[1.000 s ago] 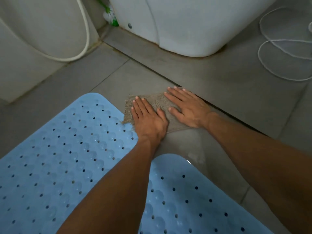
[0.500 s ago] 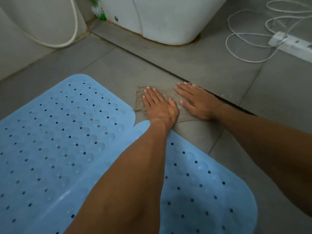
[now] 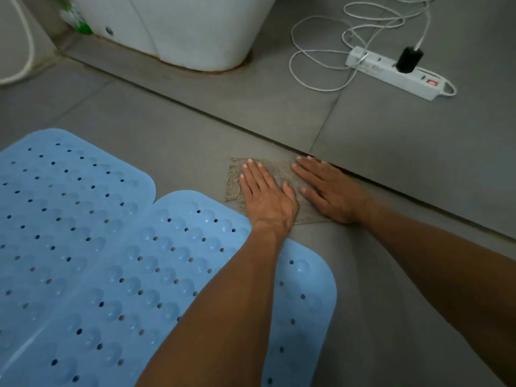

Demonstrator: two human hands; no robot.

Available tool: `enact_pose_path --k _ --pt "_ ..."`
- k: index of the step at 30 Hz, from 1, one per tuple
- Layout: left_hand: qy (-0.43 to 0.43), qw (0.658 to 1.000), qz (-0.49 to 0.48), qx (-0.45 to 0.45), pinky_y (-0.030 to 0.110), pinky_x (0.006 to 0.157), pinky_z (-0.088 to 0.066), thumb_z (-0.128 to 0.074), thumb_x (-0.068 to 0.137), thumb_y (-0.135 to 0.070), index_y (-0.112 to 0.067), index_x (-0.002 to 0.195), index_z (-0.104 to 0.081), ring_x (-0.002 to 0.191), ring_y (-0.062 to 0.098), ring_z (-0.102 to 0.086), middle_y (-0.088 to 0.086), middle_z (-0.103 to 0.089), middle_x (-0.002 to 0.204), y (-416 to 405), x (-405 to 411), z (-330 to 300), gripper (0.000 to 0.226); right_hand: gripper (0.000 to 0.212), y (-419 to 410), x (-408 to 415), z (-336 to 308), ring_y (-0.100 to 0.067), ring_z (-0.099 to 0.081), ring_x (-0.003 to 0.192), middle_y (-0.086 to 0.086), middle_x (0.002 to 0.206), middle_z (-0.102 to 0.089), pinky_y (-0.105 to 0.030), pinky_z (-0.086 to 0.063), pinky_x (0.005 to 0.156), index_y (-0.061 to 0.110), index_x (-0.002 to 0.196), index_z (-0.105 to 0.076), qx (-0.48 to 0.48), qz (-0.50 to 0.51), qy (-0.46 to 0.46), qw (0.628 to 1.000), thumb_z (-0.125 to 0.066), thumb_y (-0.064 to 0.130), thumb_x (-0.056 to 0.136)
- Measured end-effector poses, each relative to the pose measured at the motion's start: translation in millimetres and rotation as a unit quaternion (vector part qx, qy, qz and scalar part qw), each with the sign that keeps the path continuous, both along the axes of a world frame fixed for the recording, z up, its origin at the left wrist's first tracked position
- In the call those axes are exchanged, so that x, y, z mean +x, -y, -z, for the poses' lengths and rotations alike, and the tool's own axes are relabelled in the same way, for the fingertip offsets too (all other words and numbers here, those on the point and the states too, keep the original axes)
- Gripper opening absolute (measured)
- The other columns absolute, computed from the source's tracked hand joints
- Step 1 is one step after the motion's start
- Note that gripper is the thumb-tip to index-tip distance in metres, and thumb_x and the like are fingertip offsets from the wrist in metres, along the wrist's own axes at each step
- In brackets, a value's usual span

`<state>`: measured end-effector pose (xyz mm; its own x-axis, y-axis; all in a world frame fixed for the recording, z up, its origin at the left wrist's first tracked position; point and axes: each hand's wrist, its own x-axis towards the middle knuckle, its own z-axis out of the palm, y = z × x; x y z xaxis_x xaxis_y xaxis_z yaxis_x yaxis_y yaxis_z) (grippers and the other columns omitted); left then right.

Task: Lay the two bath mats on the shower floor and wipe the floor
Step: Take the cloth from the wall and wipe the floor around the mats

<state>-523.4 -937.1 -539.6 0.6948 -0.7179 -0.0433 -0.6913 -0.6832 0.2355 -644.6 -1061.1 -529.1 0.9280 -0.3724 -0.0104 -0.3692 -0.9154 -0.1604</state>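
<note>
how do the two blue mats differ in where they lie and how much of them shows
The left mat reaches farther toward the toilet; the right mat starts nearer the person. The left mat lies uncovered, while the left forearm crosses the right mat. The right mat's far corner sits near the cloth; the left mat is well apart. Both are light blue and perforated.

Open tile ahead, hemmed on three sides

We see bare floor (image 3: 173, 129) left of the cloth (image 3: 282, 174); bath mats (image 3: 83, 247) block nearer, the step edge (image 3: 391, 182) rightward, the toilet base (image 3: 195, 37) beyond.
</note>
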Motion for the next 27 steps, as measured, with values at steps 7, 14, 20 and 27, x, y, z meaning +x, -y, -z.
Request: enact_pose_path --k 7,14,20,27 --pt "0.001 0.999 0.046 -0.011 0.047 0.12 0.006 -0.011 0.098 -0.042 0.004 0.15 0.003 0.148 0.035 0.01 0.025 0.009 0.158 4 -69 -1 0.07 0.061 -2 -77 5 -0.01 -0.006 0.153 0.007 0.166 -0.011 -0.029 -0.001 0.123 0.028 0.158 -0.016 0.002 0.056 -0.003 0.998 -0.023 0.052 0.102" --pt "0.012 0.993 0.118 0.001 0.046 0.121 0.003 -0.009 0.099 -0.044 0.003 0.15 0.002 0.148 0.034 0.01 0.024 0.008 0.159 -6 -124 -2 0.07 0.07 -24 -141 6 -0.013 -0.003 0.154 0.002 0.167 -0.01 -0.036 0.002 0.124 0.024 0.159 -0.016 0.003 0.157 -0.006 0.988 -0.015 0.058 0.097" --pt "0.011 0.984 0.178 0.022 0.045 0.121 0.004 -0.01 0.099 -0.044 0.002 0.15 0.005 0.148 0.032 0.011 0.022 0.01 0.159 -27 -155 -5 0.071 0.071 -65 -182 6 -0.012 0.0 0.153 0.003 0.167 -0.006 -0.037 0.005 0.124 0.025 0.159 -0.011 0.013 0.231 -0.018 0.973 -0.011 0.059 0.097" --pt "0.003 0.964 0.264 0.013 0.046 0.121 0.003 -0.014 0.099 -0.044 0.002 0.151 0.004 0.148 0.033 0.01 0.023 0.01 0.159 -55 -191 -3 0.071 0.072 -131 -235 7 -0.012 0.002 0.153 0.003 0.167 -0.005 -0.04 0.002 0.125 0.024 0.159 -0.011 0.027 0.318 -0.002 0.948 -0.01 0.059 0.096"
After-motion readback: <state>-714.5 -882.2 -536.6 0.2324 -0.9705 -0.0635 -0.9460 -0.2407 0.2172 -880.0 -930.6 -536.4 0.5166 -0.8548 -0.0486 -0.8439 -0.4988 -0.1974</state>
